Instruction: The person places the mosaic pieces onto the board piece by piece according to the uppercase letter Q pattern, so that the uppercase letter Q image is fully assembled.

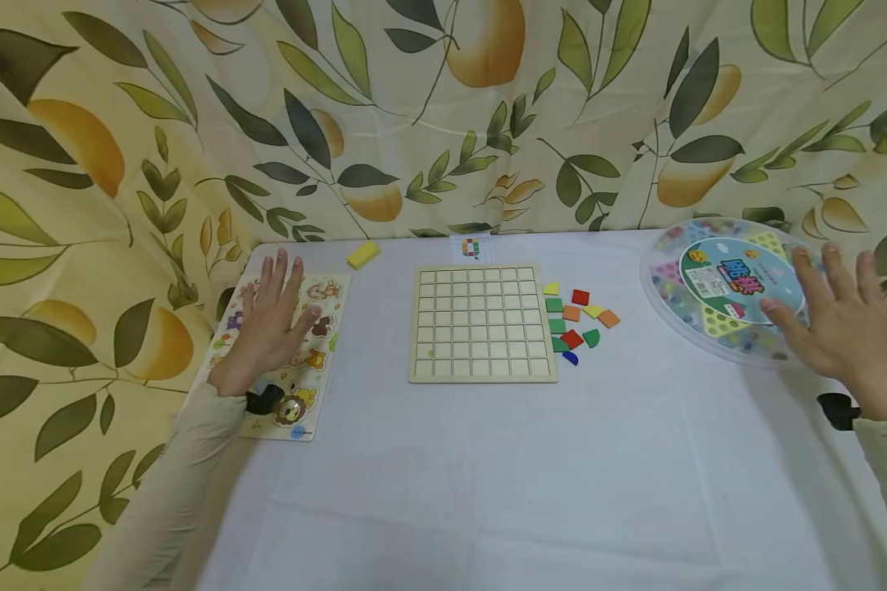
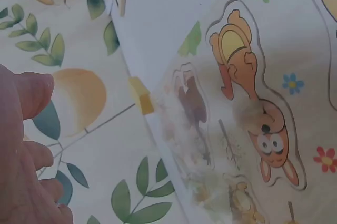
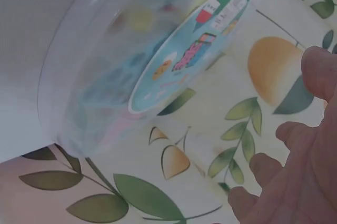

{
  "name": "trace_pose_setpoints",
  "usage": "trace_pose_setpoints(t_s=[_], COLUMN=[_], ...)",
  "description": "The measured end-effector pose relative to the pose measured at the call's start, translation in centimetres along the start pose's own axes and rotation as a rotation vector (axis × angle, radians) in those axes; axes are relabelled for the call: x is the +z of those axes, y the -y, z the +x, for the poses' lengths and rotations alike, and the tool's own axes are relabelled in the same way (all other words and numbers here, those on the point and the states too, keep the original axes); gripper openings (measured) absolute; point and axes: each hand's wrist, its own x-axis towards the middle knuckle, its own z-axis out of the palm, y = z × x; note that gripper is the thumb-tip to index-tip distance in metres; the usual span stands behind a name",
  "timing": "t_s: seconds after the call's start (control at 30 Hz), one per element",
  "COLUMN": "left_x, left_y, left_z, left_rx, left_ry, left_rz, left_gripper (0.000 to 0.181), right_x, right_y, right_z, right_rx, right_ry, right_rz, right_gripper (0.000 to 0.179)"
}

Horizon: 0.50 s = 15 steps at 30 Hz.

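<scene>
"Clear plastic game case [image 1: 735, 279]: position?"
"Right side of white tablecloth [image 1: 488, 476]. Right hand [image 1: 843, 324] over its right rim, fingers spread; contact cannot be told."
"Left hand [image 1: 266, 328]?"
"Fingers spread above animal puzzle board [image 1: 324, 341], tablecloth's left side."
"Between?"
"Wooden grid board [image 1: 483, 324], coloured tiles [image 1: 572, 339] along its right edge."

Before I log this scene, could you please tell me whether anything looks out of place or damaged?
Nothing looks visibly damaged. Slightly odd is the yellow block, lying askew and alone beyond the animal board, apart from the tiles jumbled right of the grid.
</scene>
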Motion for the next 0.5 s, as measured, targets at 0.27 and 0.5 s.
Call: trace_pose_setpoints(t_s=[0.27, 0.5], left_x=[1.0, 3.4], left_y=[-0.5, -1.9], left_z=[0.7, 1.8], left_rx=[0.032, 0.05], left_ry=[0.029, 0.086], left_rz=[0.021, 0.044], left_gripper=[0.077, 0.079], right_x=[1.3, 2.5], right_y=[0.8, 3.0], right_z=[0.9, 2.3], right_rx=[-0.059, -0.173], right_ry=[0.02, 0.019], right_rz=[0.03, 0.066], right_gripper=[0.091, 0.082])
